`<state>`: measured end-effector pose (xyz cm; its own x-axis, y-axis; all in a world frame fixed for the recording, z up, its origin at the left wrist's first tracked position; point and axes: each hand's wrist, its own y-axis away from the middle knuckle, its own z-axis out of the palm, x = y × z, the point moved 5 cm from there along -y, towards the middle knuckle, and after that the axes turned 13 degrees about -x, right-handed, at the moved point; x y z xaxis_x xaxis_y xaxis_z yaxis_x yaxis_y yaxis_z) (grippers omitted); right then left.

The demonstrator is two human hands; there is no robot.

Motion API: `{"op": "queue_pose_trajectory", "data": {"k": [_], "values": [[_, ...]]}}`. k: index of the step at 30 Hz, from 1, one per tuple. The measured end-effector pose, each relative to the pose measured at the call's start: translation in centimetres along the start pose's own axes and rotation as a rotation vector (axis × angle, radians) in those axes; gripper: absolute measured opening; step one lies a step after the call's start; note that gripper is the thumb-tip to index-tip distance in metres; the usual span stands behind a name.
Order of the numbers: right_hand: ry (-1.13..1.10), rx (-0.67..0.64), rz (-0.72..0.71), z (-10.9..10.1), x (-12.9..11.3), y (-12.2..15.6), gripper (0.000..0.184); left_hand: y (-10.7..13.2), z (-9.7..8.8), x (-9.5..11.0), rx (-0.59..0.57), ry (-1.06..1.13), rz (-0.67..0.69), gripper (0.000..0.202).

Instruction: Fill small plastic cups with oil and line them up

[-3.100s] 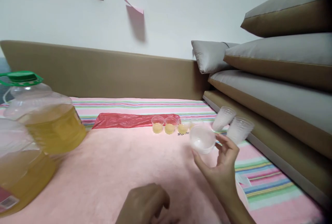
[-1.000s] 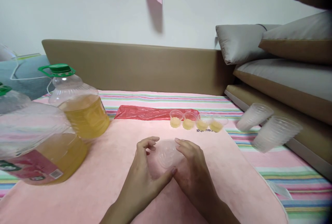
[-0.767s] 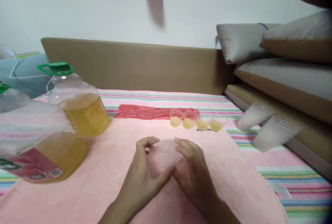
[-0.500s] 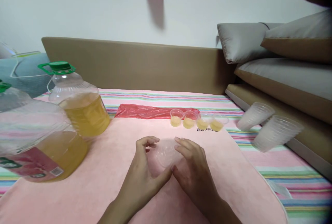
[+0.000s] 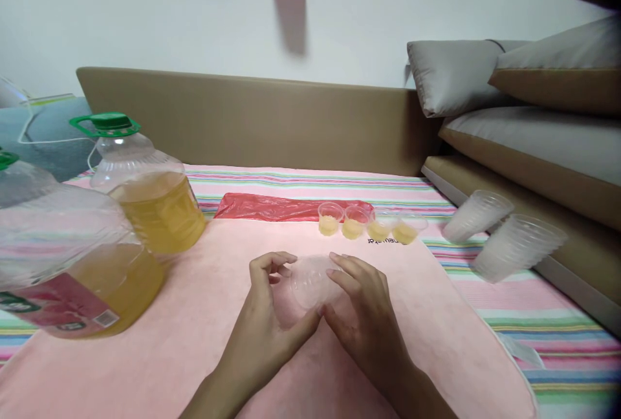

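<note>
Both hands hold one clear plastic cup between them, just above the pink towel. My left hand curls round its left side, thumb under the rim. My right hand covers its right side with fingers bent over the top. Beyond them, a row of several small clear cups with yellow liquid stands at the towel's far edge. Two stacks of clear cups lie on their sides at the right.
Two big jugs of yellow oil with green caps stand at the left, one near and one farther. A red plastic bag lies behind the small cups. A brown padded board and stacked cushions close off the back and right.
My right hand brought the clear cup from the stacks at the right to the middle, where my left hand joined it. In the last second the hands only shifted slightly on the cup.
</note>
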<state>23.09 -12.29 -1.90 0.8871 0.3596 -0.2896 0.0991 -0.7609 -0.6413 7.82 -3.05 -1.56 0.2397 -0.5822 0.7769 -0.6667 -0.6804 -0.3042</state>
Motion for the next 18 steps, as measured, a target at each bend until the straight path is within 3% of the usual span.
{"op": "queue_pose_trajectory", "data": {"k": [8,12,15,18], "values": [[0.128,0.076,0.063,-1.0,2.1,0.2,0.038,-0.3,-1.2,0.4,0.082,0.166,0.051,0.059],[0.183,0.155,0.136,-2.5,4.0,0.4,0.036,-0.7,-2.3,0.4,0.114,0.31,0.087,0.055],[0.188,0.244,0.219,-4.4,5.3,0.9,0.041,-0.8,-3.1,0.0,0.115,0.238,0.093,0.057],[0.157,0.314,0.358,-6.6,6.7,2.3,0.053,-0.8,-3.2,-0.5,0.036,0.06,0.034,0.058]]}}
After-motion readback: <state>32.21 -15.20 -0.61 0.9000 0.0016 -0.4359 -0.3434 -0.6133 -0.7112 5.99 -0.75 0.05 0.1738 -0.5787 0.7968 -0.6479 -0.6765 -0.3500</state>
